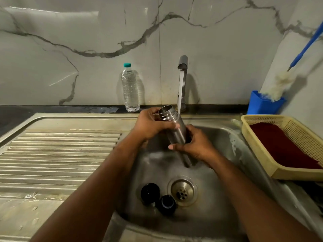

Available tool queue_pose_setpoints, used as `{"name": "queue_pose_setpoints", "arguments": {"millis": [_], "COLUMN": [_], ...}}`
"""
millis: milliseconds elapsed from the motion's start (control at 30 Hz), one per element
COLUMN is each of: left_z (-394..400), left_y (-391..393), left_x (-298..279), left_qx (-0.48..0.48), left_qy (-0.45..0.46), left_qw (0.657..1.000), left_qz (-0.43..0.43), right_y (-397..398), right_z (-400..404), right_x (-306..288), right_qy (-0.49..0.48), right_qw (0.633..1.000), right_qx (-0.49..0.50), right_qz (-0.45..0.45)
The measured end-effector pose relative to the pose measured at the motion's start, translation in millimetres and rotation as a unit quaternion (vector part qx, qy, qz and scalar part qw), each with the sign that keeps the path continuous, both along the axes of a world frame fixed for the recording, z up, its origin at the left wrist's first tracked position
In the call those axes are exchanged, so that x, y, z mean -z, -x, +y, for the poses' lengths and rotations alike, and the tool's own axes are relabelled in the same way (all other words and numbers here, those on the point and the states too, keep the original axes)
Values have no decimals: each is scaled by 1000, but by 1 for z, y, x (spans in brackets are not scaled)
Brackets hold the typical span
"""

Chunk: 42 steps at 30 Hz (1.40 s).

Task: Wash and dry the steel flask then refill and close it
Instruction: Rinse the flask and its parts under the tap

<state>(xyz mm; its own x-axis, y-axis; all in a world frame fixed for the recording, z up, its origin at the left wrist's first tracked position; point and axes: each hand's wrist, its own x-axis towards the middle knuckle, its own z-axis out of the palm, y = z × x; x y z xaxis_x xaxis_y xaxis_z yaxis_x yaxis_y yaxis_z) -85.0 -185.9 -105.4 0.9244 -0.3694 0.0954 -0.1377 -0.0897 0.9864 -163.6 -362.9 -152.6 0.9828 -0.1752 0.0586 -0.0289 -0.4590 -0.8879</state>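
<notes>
- A steel flask (172, 125), open and tilted, is held over the sink (227, 137) beside water running from the tap (182, 64).
- The left hand (150, 124) grips its neck; the right hand (194, 143) wraps its lower body.
- Two black caps (150, 193) lie by the drain (182, 191).
- A plastic water bottle (130, 88) stands on the surface behind.
</notes>
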Motion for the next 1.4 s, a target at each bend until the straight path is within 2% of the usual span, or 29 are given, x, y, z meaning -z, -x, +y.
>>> {"name": "queue_pose_setpoints", "arguments": {"millis": [100,233,333,533,633,800,833,900,967,1067,1133,1267,1400], "left_z": [-10,-20,-27,-35,-36,-42,-44,-45,-44,-41,-39,-37,-41], "left_y": [6,10,6,-9,-13,-12,-13,-16,-18,-17,-16,-15,-15], "left_x": [10,28,33,35,34,24,22,22,22,18,14,7,1], "left_qx": [-23,-16,16,57,67,52,36,-3,-18,13,38,43,15], "left_qy": [95,175,195,226,234,216,205,191,191,178,195,210,240], "left_qw": [993,977,973,964,959,966,971,977,977,979,974,971,966], "left_qz": [72,121,122,128,147,131,119,96,94,97,112,106,91], "right_y": [3,2,3,5,7,5,6,5,4,4,4,5,8], "right_z": [-8,-8,-7,7,9,13,16,18,17,16,19,21,0], "right_x": [-7,-7,-9,-16,-19,-15,-14,-11,-10,-10,-9,-13,-12], "right_qy": [22,24,5,-73,-60,107,166,317,373,352,297,110,-98], "right_qw": [999,996,997,997,998,990,978,928,900,912,941,990,995], "right_qx": [14,51,47,-13,-26,88,125,193,220,203,149,59,-27], "right_qz": [-28,-63,-57,30,27,-18,-25,-33,-40,-58,-65,-64,25]}}
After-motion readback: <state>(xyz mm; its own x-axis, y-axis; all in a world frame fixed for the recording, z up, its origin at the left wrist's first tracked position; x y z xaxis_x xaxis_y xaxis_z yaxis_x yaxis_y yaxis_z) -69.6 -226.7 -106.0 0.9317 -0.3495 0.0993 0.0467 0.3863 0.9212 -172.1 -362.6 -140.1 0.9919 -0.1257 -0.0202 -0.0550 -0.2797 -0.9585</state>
